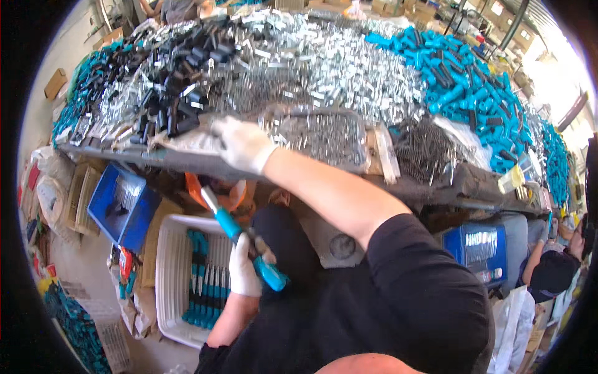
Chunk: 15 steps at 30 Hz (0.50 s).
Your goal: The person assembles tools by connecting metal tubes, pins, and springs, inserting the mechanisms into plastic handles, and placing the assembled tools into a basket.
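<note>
From my station I log the tool (227, 222), teal-bodied with a silver end, in front of the torso and just right of the white basket; the gloved left hand (246, 265) is closed around its middle, silver end pointing up and away. I judge it light and rigid, its smooth body perhaps a little slippery against the glove; best hold: around the teal body, clear of the silver end. It does not look fragile. The gloved right hand (243, 144) is at the bench's front edge near black pieces (193, 96); motion blur, so I cannot tell whether it grips anything. Containers: the white basket (163, 268) holds similar teal-and-black tools (208, 293), mostly laid side by side, many showing silver ends. A clear tray (362, 142) on the bench holds small metal parts (317, 137). The left blue bin (138, 215) holds pale stacked pieces and something dark; the right blue bin (455, 246) holds pale, rod-like pieces (481, 244).
</note>
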Each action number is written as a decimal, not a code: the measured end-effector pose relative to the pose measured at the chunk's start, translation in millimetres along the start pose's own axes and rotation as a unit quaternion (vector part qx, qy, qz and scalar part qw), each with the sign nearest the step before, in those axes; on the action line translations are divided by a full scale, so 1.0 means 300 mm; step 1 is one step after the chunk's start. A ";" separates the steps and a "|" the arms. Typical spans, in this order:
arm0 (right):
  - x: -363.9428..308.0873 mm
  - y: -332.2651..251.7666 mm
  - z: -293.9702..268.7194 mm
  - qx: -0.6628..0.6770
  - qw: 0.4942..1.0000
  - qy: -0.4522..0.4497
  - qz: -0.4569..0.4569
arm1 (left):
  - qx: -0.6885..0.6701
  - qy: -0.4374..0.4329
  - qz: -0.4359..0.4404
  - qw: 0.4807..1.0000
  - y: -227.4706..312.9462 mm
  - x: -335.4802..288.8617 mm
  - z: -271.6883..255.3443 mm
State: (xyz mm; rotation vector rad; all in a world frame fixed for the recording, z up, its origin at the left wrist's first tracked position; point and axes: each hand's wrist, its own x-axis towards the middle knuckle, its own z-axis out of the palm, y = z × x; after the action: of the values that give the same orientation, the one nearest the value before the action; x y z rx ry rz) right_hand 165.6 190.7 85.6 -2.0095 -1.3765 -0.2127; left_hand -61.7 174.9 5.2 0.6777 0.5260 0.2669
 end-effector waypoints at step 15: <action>-1.070 -0.195 -0.556 0.132 0.961 0.077 0.230 | 0.272 -0.302 0.013 0.914 -0.201 -0.188 0.441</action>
State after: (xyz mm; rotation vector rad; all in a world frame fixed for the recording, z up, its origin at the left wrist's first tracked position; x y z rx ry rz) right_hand 16.8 -144.1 80.5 -1.9758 -0.7662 0.0256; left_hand -33.4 37.6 73.5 1.2545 -0.0186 -0.0829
